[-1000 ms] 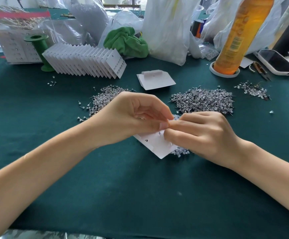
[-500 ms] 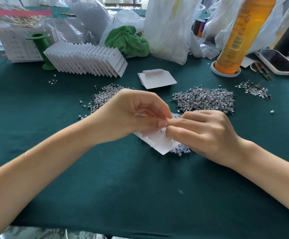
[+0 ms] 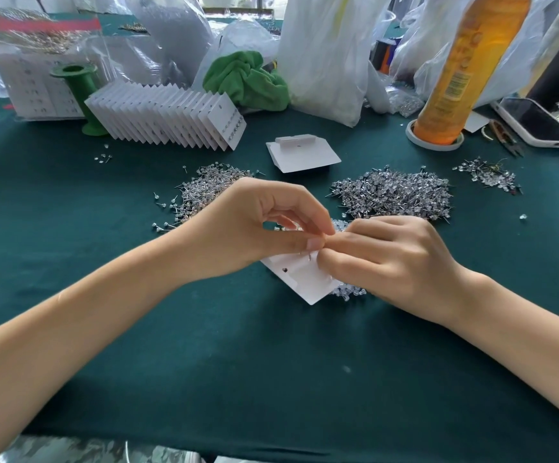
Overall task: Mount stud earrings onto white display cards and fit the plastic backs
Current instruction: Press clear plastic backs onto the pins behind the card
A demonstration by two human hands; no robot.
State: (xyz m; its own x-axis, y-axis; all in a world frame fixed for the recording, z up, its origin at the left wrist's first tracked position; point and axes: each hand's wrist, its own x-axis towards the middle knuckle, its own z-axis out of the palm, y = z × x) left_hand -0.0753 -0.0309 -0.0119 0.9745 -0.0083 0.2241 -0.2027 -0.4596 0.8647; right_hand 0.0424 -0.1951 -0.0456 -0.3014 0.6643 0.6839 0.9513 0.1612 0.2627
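A white display card (image 3: 301, 280) is held face down just above the green table, a thin stud post sticking up from it. My left hand (image 3: 254, 228) pinches the card's upper edge between thumb and fingers. Fingertip to fingertip with it, my right hand (image 3: 388, 259) has its fingers curled over the post; whatever it pinches is hidden. A small heap of clear plastic backs (image 3: 348, 292) shows under the card's right corner. Piles of stud earrings lie behind the left hand (image 3: 204, 192) and behind the right hand (image 3: 395, 195).
A fanned row of finished cards (image 3: 171, 118) stands at back left beside a green spool (image 3: 77, 91). A stack of blank cards (image 3: 304, 155) lies mid-table. An orange bottle (image 3: 455, 71), phone (image 3: 535, 121), green cloth (image 3: 248, 81) and plastic bags crowd the back.
Both hands and the card have stayed nearly in place. The card shifted slightly between the fingers, and its lower corner sits a little higher than a second ago.
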